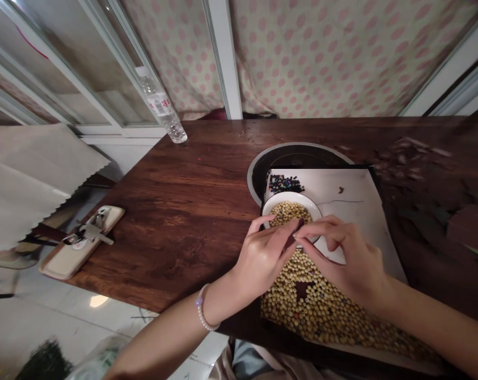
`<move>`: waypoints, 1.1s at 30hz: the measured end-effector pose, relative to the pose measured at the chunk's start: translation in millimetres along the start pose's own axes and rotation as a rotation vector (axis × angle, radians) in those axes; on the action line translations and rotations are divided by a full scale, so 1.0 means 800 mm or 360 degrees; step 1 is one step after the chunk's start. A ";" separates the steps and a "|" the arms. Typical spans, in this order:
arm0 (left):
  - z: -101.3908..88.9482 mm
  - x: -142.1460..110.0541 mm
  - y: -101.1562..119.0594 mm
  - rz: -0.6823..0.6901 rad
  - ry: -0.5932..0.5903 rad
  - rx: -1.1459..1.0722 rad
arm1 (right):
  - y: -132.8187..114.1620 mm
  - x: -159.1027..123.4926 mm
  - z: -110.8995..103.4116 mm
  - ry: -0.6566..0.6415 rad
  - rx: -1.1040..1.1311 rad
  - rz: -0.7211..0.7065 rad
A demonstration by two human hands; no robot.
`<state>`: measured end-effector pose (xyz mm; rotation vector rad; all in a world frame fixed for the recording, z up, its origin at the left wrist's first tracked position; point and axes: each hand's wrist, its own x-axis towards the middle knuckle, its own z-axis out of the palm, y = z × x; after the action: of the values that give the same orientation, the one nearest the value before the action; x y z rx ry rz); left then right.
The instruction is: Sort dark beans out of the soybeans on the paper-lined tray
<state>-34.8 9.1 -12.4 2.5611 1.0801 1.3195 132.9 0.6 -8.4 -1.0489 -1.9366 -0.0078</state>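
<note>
The left hand (262,256) grips a small maroon piece (290,243) between its fingers; the right hand (347,258) pinches its fingertips together at the piece's edge. It sits between both hands, over the near side of the white bowl (315,207).

Honestly, nothing here I can read for sure. Best bet is the bottle (171,125) at the counter's (175,195) far left corner: its white label (160,104) has chunky red print (166,104), but it's too small and soft to make out a single character or a brand. There's also a dark striped block (158,108) on it that looks like a barcode, digits lost in the blur. Round patch (80,244) on the pale tray (60,262)? Reddish marks, can't tell if they're letters.
</note>
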 end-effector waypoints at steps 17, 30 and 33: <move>-0.001 0.002 0.003 -0.0022 0.0064 0.0000 | -0.005 0.004 -0.001 -0.0028 0.0396 0.0282; -0.001 0.002 0.003 -0.0073 0.0092 0.0006 | -0.003 0.005 -0.001 0.0002 0.0315 0.0199; -0.001 0.002 0.004 -0.0075 0.0087 -0.0005 | -0.001 0.003 0.001 0.0008 0.0398 0.0360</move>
<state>-33.4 7.4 -9.7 2.4952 1.1391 1.3860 131.5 2.0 -6.5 -1.0893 -1.7510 0.3493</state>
